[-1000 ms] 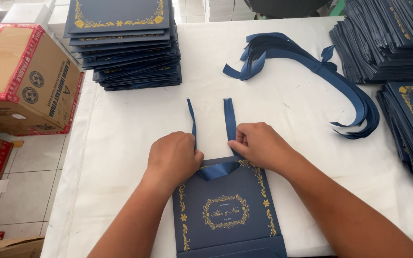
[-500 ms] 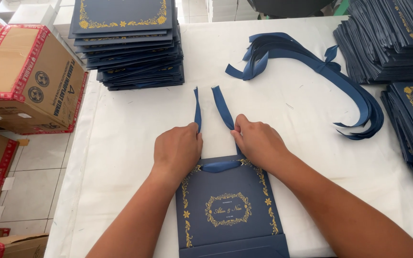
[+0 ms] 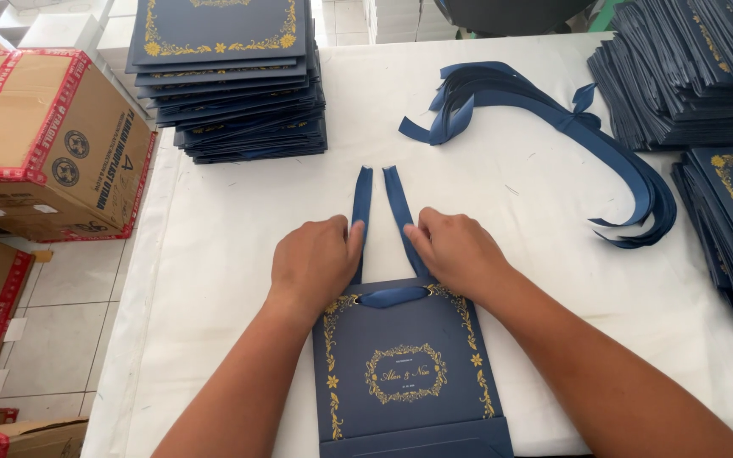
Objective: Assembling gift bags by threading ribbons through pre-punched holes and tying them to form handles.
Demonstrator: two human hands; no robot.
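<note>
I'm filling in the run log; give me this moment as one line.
left hand: on left ribbon tail | right hand: on right ribbon tail | bag: flat on table

The flat navy paper bag is showing a matt, smooth card face with gold foil ornament catching a slight shine. The dark blue satin ribbon threaded through it is looking soft and faintly glossy (so is the loose ribbon bundle farther off). The white tablecloth is lying as matt woven cloth, a little creased. The brown cardboard box is showing rough, dull paperboard with shiny red tape along its edges.
</note>
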